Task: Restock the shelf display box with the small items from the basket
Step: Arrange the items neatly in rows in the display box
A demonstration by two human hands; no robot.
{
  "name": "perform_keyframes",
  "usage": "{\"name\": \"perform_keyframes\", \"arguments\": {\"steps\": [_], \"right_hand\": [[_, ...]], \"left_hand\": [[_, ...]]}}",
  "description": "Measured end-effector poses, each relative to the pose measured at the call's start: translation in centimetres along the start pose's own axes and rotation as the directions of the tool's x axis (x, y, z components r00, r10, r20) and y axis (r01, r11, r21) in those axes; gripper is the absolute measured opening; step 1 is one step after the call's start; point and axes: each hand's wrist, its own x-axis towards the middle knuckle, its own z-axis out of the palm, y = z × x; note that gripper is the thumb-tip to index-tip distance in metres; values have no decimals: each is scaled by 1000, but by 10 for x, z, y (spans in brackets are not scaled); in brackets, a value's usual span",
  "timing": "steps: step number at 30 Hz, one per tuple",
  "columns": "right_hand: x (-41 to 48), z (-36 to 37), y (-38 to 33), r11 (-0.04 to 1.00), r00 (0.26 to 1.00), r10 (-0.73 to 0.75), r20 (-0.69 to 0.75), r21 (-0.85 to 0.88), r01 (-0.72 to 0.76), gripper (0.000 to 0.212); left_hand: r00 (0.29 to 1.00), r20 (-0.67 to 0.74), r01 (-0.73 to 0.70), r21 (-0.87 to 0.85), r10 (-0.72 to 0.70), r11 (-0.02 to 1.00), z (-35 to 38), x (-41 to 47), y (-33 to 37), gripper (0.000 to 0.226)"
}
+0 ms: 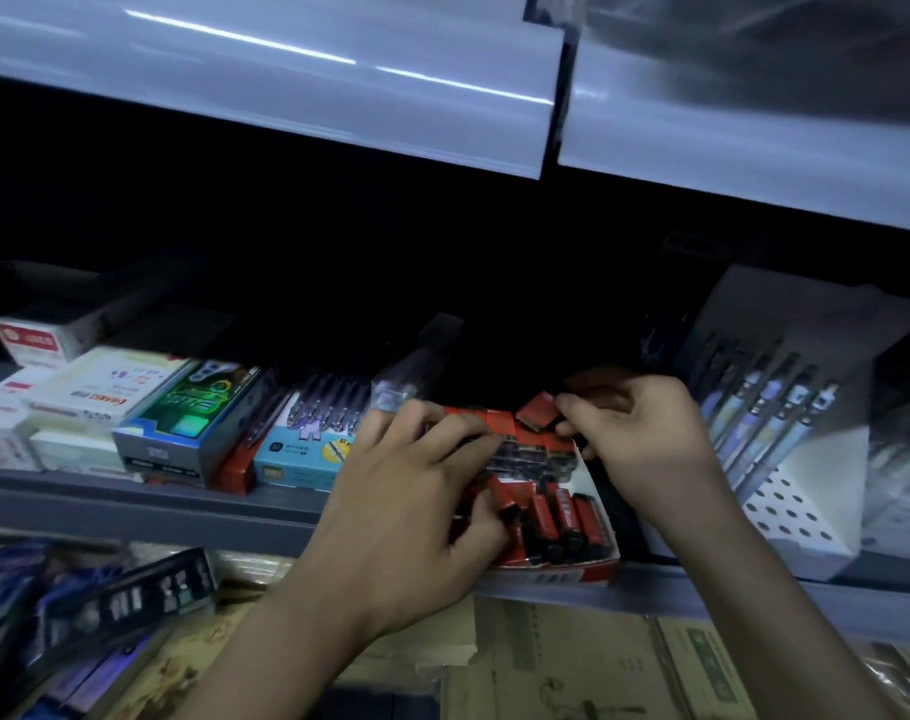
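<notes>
Display box [595,566]: it sits at the shelf [130,498] front edge, between the blue pen box and the white pen holder; its low front wall is red and white.
Contents: red-and-black small items fill it, a row standing upright along the front [564,517] and more lying flat behind; the print on them is too blurred to read.
Left hand [416,511]: your palm faces down over the box's left half, fingers curled onto the items there, covering several; you seem to press or grip them, but I cannot tell which one you hold.
Right hand [645,439]: it is at the box's back right corner, thumb and fingertips pinched narrow on one item.
Held item [538,410]: a small red block with a dark edge, tilted, just above the back row.
Blue pen box [299,452]: left of your left hand, dark pens lined up inside.
Pen holder [801,506]: white with round holes, right of your right hand, upright pens leaning in rows.
Green box [187,423]: further left on the shelf, beside white cartons.
Below the shelf: brown cardboard boxes [562,662].
</notes>
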Motion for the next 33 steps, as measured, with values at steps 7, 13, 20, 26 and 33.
{"name": "perform_keyframes", "arguments": {"steps": [7,13,20,26,33], "right_hand": [[0,4,0,997,999,-27,37,-73,30,14],[3,11,-4,958,999,-38,-11,-284,33,15],[-8,6,-6,923,997,-71,-7,-381,63,14],[-16,8,-8,929,996,-53,72,-361,76,11],[-31,-13,-18,938,992,-93,80,-327,114,12]], "left_hand": [[1000,18,15,5,-15,1000,0,0,2,47],[999,26,28,5,-28,1000,0,1,4,48],[999,32,30,-1,-30,1000,-2,1,4,49],[999,36,27,3,-27,1000,-1,1,4,49],[1000,18,18,-5,-18,1000,-2,0,4,46]]}}
